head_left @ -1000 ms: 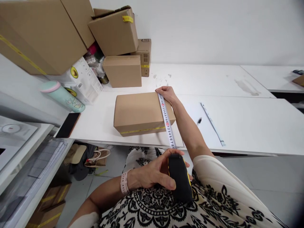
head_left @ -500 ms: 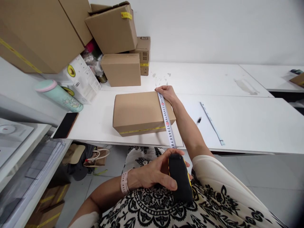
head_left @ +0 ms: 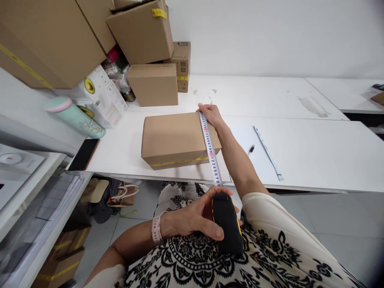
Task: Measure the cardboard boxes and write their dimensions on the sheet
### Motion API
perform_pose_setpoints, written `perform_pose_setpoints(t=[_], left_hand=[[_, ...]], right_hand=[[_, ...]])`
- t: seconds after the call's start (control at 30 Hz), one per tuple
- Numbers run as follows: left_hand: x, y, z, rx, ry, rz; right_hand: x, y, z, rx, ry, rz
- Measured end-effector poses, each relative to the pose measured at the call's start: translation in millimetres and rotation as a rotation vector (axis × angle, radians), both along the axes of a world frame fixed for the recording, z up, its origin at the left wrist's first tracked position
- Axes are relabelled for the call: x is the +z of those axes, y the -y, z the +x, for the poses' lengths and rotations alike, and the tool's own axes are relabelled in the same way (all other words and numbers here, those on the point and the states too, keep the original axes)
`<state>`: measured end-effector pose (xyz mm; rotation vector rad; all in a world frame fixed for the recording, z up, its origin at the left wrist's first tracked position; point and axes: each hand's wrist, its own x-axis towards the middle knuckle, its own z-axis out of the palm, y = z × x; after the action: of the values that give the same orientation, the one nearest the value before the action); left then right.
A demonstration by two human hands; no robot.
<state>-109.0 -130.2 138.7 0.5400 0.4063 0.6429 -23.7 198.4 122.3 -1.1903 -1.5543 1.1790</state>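
Note:
A closed cardboard box (head_left: 172,136) with a strip of yellow tape low on its front side lies on the white table. Across the right part of its top runs the white blade (head_left: 209,146) of a tape measure, pulled out toward my body. My right hand (head_left: 212,115) pinches the blade's end at the box's far edge. Below the table's front edge, my left hand (head_left: 195,219) is wrapped round the black and yellow tape measure case (head_left: 227,226), thumb on top. Its other fingers are partly hidden behind the case.
A pen (head_left: 251,149) and a narrow pale strip (head_left: 267,152) lie right of my right arm. On the left are a phone (head_left: 84,154), a mint tumbler (head_left: 76,118) and white boxes (head_left: 103,96). More cardboard boxes (head_left: 153,85) are stacked behind. A shelf (head_left: 64,208) stands at lower left.
My right thumb has lifted a little at the blade's end, and slightly more of the first numbers show. Box and tape measure case stay in place; the view has shifted slightly.

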Motion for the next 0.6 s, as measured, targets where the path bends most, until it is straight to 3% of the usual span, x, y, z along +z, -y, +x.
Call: perform_pose_setpoints(t=[0.27, 0.37, 0.47, 0.53, 0.6], left_hand=[[0.9, 3, 1, 0.007, -0.013, 0.03], [2.7, 6, -9, 0.049, -0.009, 0.163], [8.7, 13, -33, 0.253, -0.17, 0.52], [11.7, 20, -54, 0.492, -0.393, 0.762], [9.5, 28, -79, 0.739, -0.582, 0.888]], right_hand=[[0.7, 2, -3, -0.029, 0.008, -0.011], [-3.4, 7, 6, -0.089, -0.111, 0.005], [-15.1, 25, 25, -0.199, -0.277, -0.021], [-28.2, 48, 42, -0.279, -0.333, -0.028], [-43.8, 79, 58, -0.346, -0.339, -0.05]])
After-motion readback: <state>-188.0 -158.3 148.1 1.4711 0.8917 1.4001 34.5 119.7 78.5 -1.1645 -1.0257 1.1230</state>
